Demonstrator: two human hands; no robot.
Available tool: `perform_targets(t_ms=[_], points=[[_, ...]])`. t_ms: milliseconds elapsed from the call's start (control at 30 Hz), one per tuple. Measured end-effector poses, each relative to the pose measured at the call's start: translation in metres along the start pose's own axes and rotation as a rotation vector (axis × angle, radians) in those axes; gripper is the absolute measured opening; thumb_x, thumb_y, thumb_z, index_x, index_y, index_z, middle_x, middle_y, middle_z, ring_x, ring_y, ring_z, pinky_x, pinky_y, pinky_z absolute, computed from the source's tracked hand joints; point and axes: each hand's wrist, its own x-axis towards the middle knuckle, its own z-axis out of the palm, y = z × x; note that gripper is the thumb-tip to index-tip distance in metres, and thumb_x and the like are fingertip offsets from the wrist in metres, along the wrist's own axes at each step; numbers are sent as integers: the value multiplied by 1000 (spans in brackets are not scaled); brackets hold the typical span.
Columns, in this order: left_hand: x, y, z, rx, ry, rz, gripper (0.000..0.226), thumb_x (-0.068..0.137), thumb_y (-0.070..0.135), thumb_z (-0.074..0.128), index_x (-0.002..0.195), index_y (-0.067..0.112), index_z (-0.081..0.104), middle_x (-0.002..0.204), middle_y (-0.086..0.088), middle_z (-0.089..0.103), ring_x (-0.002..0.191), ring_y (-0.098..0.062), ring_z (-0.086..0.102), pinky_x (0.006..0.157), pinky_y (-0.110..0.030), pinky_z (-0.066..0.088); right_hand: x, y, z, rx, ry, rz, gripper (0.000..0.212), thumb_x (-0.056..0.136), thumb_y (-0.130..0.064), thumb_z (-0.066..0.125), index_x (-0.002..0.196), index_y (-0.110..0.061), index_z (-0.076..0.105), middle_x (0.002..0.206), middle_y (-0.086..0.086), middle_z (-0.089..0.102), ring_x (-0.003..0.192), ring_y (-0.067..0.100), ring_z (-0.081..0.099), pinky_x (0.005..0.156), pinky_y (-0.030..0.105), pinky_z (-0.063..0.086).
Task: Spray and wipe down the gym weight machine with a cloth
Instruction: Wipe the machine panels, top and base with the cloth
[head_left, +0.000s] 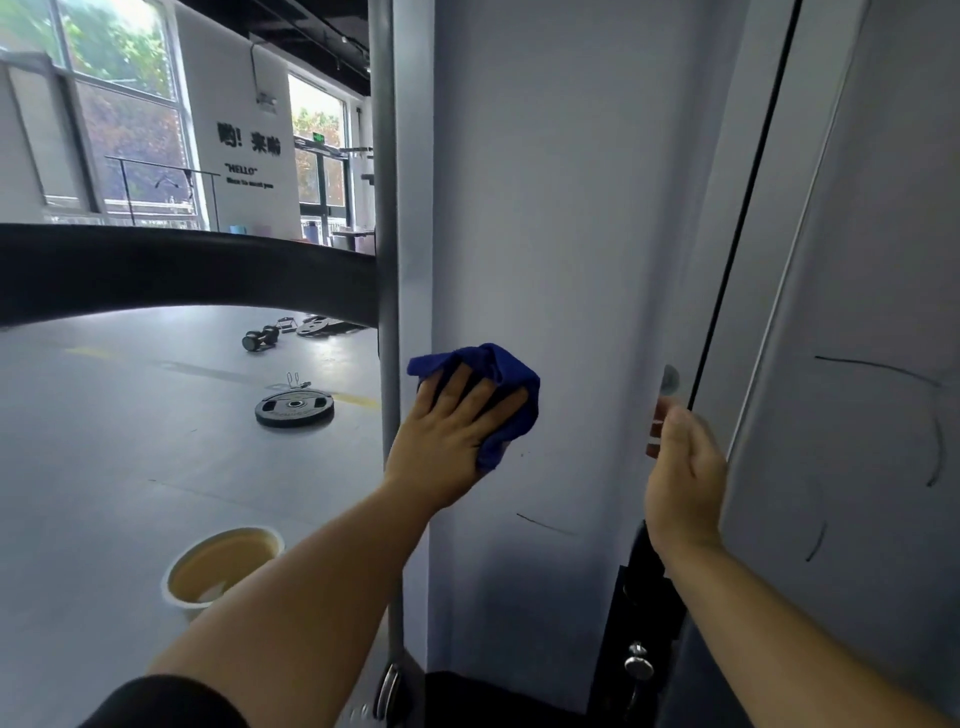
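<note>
Squarely ahead stands the pale grey panel of the gym weight machine (545, 208), with a thin black cable (737, 208) running down just right of it. Pressed flat against that panel is a crumpled blue cloth (511, 379); the left hand (447, 436) lies on it with fingers (457, 384) spread and nearly straight, cloth bunching above and right of them. Nearby, the right hand (683, 467) curls around a small spray bottle with a red-and-white label (658, 421). Left, on the grey floor (130, 415), lie a black weight plate (294, 408) and a tan basin (223, 564).
</note>
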Motion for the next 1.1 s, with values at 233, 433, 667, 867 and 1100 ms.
perform_targets(t_ms=[233,433,667,867,1100], points=[[-10,-14,14,-105,75,-216,63,96,52,52,154,28,40,160,-13,33,149,-50,17,123,-64,14,-6,8,7,-127,-30,-208,40,104,-22,40,135,-3,58,119,1,51,107,-18,48,94,1,34],[-18,6,17,-431,40,-559,86,95,50,61,155,46,-1,167,-1,-7,156,-41,-2,122,-60,22,-13,14,6,-149,-74,-211,59,101,-40,35,148,-7,49,125,5,48,114,-6,48,101,7,34],[-37,38,18,-559,-20,-737,96,103,39,49,140,59,-37,168,-5,-21,155,-30,-20,127,-55,6,-28,17,7,-127,-85,-146,56,102,-30,36,154,-9,42,135,-3,44,122,-1,47,104,4,33],[-58,33,22,-575,-85,-681,86,102,42,46,146,58,-26,168,0,-20,156,-30,-18,125,-59,15,-35,21,-4,-166,-158,-99,52,104,-28,39,154,-13,40,137,-6,42,118,-14,46,99,-1,32],[-36,83,17,-484,-166,-789,75,106,45,33,149,42,-29,165,-9,-23,150,-45,-25,122,-65,-7,-39,17,-12,-152,-176,-34,42,110,-15,41,151,-11,44,130,-8,46,112,-24,45,97,-1,33]])
